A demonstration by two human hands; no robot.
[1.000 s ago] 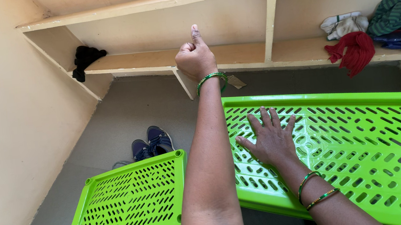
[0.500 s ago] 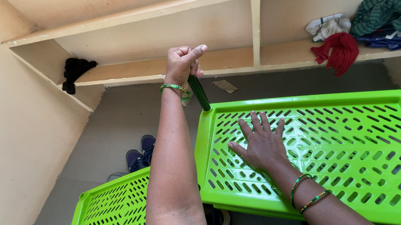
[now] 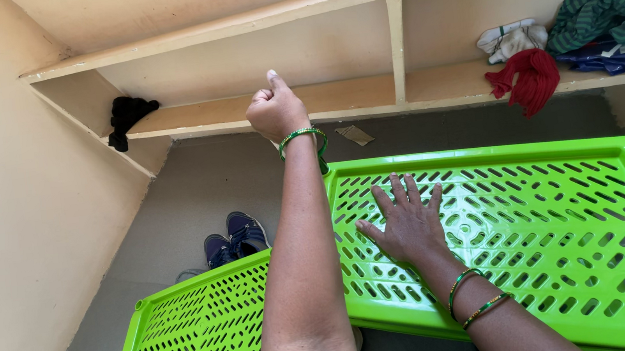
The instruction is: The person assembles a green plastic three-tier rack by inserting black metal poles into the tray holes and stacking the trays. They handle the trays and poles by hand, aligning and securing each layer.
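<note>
A large bright green perforated plastic panel lies tilted in front of me. My right hand rests flat on it with fingers spread, holding nothing. My left hand is a closed fist with the thumb up, above the panel's far left corner. A short piece of a dark green rod shows just below that wrist at the corner socket; the rest is hidden by the hand and arm. Both wrists wear green bangles.
A second green perforated panel lies lower left, near blue shoes on the grey floor. Wooden wall shelves hold a black cloth, a white cloth, a red cloth and green striped clothes. A beige wall stands on the left.
My left fist turned from gripping the visible rod sideways to thumb-up over the corner, hiding most of the rod. The view shifted slightly. My right hand stayed flat on the panel.
</note>
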